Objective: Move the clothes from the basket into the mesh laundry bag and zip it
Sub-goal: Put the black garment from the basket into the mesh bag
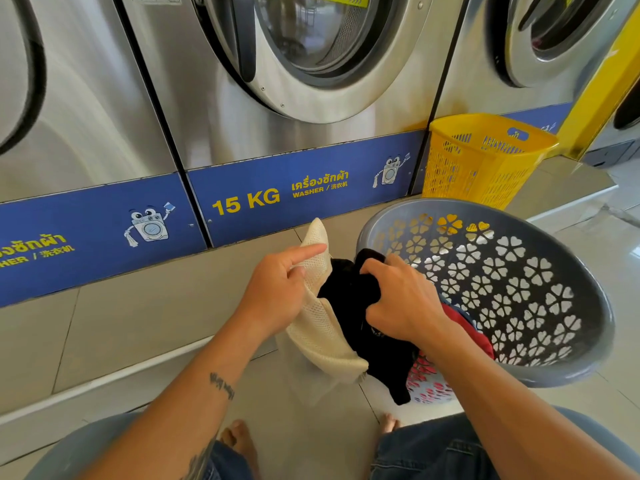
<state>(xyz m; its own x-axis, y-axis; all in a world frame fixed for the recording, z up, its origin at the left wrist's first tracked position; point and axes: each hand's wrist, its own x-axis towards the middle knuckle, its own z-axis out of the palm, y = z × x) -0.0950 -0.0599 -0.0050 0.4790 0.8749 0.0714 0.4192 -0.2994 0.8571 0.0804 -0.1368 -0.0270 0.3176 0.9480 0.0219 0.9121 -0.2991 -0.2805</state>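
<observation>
The left hand (277, 289) pinches the mesh bag (322, 327) open while the right hand (398, 299), fingers clenched on a black garment (349, 299), stuffs it in beside the basket (571, 306). Next, probably: push deeper, then fetch the red clothes (471, 330).

Single head view, looking forward-down, close over hands, facing washer (277, 81) fronts

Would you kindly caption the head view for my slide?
Left hand holds the mesh laundry bag open while right hand stuffs in a black garment.
</observation>
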